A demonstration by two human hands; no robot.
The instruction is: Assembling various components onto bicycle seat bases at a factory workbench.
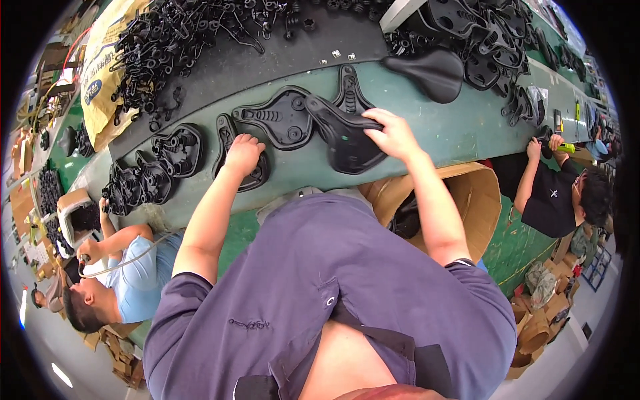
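My right hand (392, 137) grips the edge of a black bicycle saddle (350, 143), thumb and fingers on its right side. That saddle is tilted on the green bench and partly overlaps two others. One is a saddle base (283, 120) lying underside up to its left; the other is a saddle base (348, 87) behind it, nose pointing away. Over a narrower saddle base (257, 175) at the left, my left hand (245, 155) is closed, fingers curled onto its middle. A smooth finished saddle (437, 73) rests further right, apart from both hands.
Several black clamp parts (193, 30) are heaped on a dark mat at the back left, beside a yellow sack (107, 73). More saddles (143, 177) stand at bench left. A cardboard box (477, 200) sits under the front edge. Co-workers work at both sides.
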